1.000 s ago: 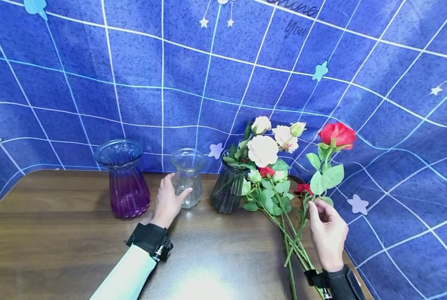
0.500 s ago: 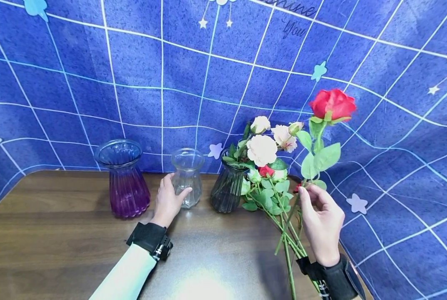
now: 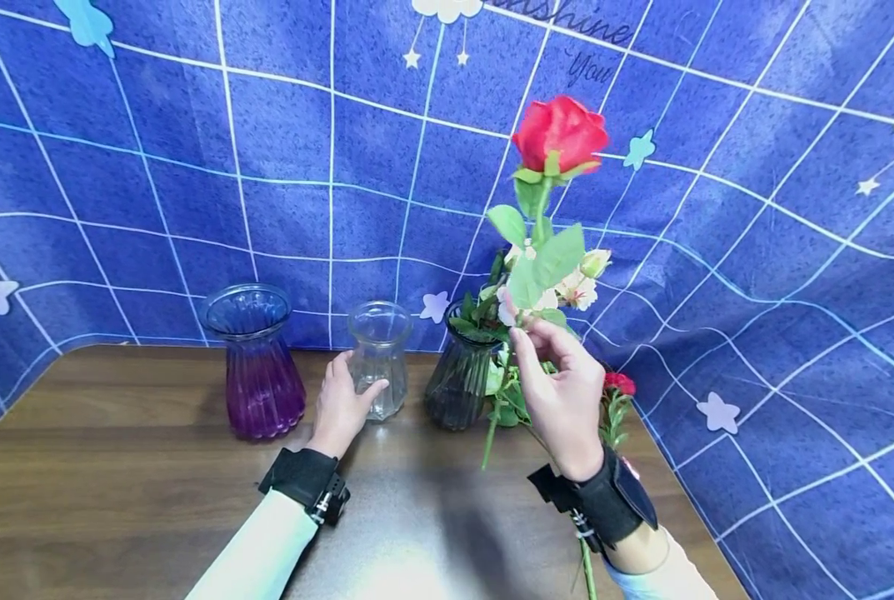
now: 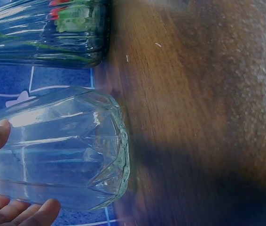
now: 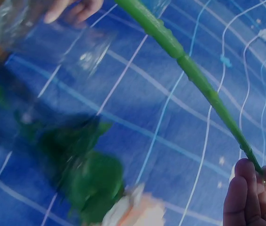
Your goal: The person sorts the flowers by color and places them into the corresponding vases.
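Note:
My left hand (image 3: 342, 404) holds the clear glass vase (image 3: 381, 329) upright on the table, thumb on one side and fingers on the other. In the left wrist view the vase's ribbed body (image 4: 67, 141) lies between thumb and fingertips. Between thumb and fingers, my right hand (image 3: 566, 400) pinches a red rose (image 3: 561, 137) by its green stem (image 5: 194, 77). The bloom points up, and the cut stem end hangs in front of the dark glass vase (image 3: 454, 396). That vase bears cream flowers (image 3: 577, 292), partly hidden behind the rose leaves.
A blue-to-purple glass vase (image 3: 265, 387) stands to the left. Right of the dark vase, more stems lie on the wooden table (image 3: 154, 483), with a red carnation-like flower (image 3: 619, 383) among them. A blue grid-patterned cloth (image 3: 282, 125) hangs behind.
My right hand has raised the red rose and carried it leftward, away from the stems on the table, to before the dark vase. The left hand keeps its place on the clear vase.

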Tool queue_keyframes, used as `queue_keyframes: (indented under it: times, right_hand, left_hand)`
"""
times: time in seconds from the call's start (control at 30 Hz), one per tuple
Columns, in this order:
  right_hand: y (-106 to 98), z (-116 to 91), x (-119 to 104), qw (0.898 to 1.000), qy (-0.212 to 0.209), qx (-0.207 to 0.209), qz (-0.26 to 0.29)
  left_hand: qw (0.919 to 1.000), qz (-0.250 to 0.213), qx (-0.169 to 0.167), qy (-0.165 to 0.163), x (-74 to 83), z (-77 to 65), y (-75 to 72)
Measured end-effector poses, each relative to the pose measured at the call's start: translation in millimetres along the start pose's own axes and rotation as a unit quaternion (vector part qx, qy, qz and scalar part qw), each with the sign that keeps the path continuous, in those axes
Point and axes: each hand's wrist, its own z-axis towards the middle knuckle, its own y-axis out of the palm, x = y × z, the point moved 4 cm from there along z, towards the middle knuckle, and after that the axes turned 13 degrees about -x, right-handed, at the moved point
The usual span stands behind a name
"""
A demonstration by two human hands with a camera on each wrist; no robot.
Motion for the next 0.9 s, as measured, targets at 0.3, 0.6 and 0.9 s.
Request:
queue_keyframes:
  times: [0.3, 0.6, 0.9]
  right_hand:
    - [28.0, 20.3, -21.4, 0.999, -0.037, -0.011, 0.029]
    - [53.1, 49.6, -19.2, 0.997, -0.073, 0.013, 0.022]
    - [81.4, 77.8, -6.2, 0.997, -0.051, 0.026, 0.049]
  left_hand:
    - [0.9999, 0.005, 0.009, 0.010, -1.0, -1.3, 0.9]
    - [0.9998, 0.002, 0.005, 0.017, 1.2, -3.0, -1.1]
    - [0.9999, 0.001, 0.005, 0.013, -1.8, -3.0, -1.0]
